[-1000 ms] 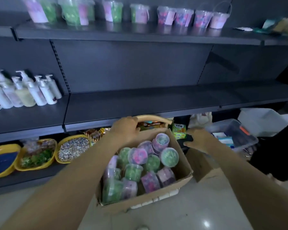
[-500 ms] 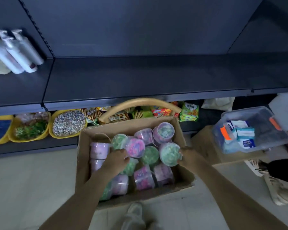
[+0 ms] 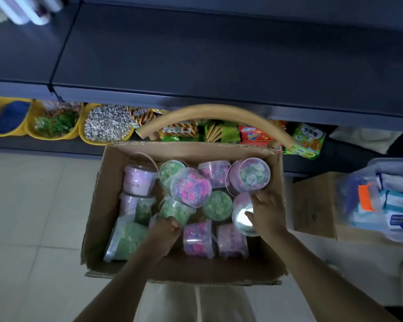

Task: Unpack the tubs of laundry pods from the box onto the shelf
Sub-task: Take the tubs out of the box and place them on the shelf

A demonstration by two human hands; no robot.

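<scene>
While all tubs (image 3: 191, 187) in view sit in the box (image 3: 102, 205) w/ none on the shelf (image 3: 196, 54) ahead, unpacking's prob. barely begun: left grip (image 3: 164, 231) clamps a green tub (image 3: 176, 211), right grip (image 3: 266, 213) a shiny-lidded tub (image 3: 239, 220).

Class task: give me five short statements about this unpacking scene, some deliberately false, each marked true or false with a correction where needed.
1. The left hand grips a green tub inside the cardboard box. True.
2. The right hand rests on the dark shelf. False: it holds a shiny-lidded tub in the box.
3. Yellow bowls sit below that shelf, left of the box. True.
4. The clear plastic bin stands left of the box. False: it is on the right.
5. Tubs already stand on the dark shelf. False: none show there.
</scene>
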